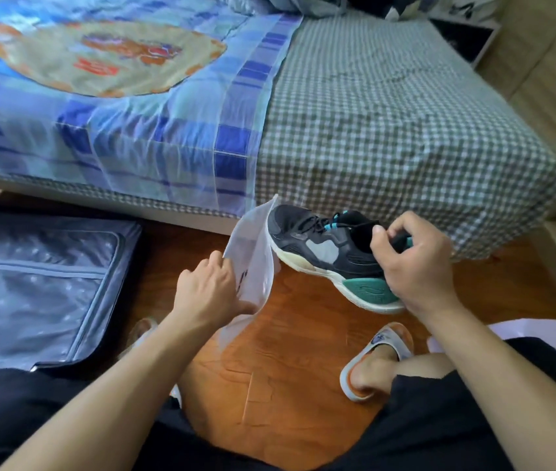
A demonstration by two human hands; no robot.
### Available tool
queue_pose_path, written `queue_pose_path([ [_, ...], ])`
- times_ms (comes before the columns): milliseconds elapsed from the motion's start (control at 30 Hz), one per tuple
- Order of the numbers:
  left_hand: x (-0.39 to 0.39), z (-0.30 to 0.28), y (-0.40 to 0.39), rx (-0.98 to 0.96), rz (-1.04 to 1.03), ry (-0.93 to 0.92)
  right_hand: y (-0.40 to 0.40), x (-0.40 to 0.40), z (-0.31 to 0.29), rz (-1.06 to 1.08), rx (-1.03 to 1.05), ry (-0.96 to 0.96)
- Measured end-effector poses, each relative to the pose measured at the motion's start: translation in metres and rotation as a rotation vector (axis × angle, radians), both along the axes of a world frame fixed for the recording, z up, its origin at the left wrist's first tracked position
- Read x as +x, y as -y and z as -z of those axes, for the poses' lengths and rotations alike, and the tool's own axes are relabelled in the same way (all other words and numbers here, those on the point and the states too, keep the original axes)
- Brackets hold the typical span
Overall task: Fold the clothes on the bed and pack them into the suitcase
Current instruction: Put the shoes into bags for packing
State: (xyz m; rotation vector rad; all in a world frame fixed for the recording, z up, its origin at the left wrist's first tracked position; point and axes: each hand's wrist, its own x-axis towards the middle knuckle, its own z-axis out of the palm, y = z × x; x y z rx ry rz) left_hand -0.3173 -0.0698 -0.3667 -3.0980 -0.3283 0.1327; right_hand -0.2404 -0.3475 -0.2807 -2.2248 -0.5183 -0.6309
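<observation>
Black shorts (439, 419) fill the bottom of the view, and below the knees two feet are seen on the orange-brown wooden floor (286, 351), one orange-and-white slide sandal (376, 358) plainly visible on the right foot, a second sandal (142, 329) only partly seen behind the left forearm. Two bare hands are raised over the floor. A single translucent plastic bag (254, 263) is gripped at its edge by the left hand (212, 290), fingers curled round the film, with its mouth turned toward the shoe. One sneaker (330, 253), black with a grey side panel, a white sole and a teal heel, is held at the collar by the right hand (415, 263), fingers and thumb pinched on the heel opening; its toe is just touching the bag's opening, not yet inside. At the left, one open suitcase (42, 283) is laid flat on the floor beside the bed, its grey lining and zipped mesh divider facing up; no folded clothes can be made out in the visible half. Beyond the hands, one bed (388, 113) is covered by a green-and-white checked sheet, with one blue patterned quilt (100, 96) spread over its left part. Bunched bedding (303, 3) is seen at the far end, too blurred to be counted.
</observation>
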Motion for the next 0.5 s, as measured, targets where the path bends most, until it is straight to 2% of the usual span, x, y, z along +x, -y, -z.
queue_pose_path([
  [200,-0.009,0.017,0.003,0.019,0.014,0.03,0.003,-0.017,-0.028,-0.12,0.127,0.031],
  [300,-0.01,0.02,0.005,-0.047,-0.005,0.014,-0.004,-0.029,-0.024,-0.182,0.011,0.047],
  [400,-0.007,0.02,-0.002,-0.257,-0.084,0.009,-0.007,-0.035,-0.014,-0.203,-0.141,0.075],
  [500,-0.005,0.021,-0.005,-0.402,-0.075,0.085,-0.011,-0.033,-0.009,-0.228,-0.238,0.004],
])
